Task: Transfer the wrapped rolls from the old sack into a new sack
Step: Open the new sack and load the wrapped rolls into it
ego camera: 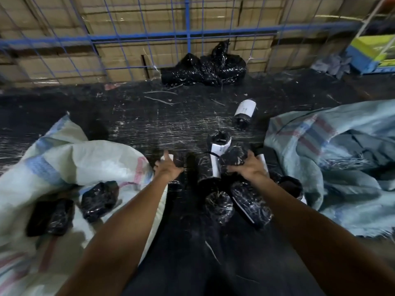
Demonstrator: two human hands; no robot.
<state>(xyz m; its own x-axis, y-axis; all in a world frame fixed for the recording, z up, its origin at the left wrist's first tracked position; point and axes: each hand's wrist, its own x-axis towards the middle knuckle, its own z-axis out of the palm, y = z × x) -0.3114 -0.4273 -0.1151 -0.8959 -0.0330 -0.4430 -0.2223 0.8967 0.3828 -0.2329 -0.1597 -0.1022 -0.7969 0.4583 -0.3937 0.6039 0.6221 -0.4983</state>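
Note:
Several black-wrapped rolls with white labels lie on the dark floor between two woven sacks. My right hand [249,167] grips one roll [234,155] at the top of the pile. My left hand [168,167] reaches a roll [178,160] beside the white sack [81,161]; whether its fingers close round that roll I cannot tell. Two rolls [99,200] lie in the white sack's mouth on the left. The pale blue sack [333,146] lies crumpled on the right. One roll [244,113] lies apart, farther back.
A black plastic bundle [205,69] sits against the blue wire fence [188,35], with stacked cardboard boxes [132,58] behind it. A yellow and blue box [372,52] stands at the far right. Dark scuffed floor [149,120] stretches between the sacks.

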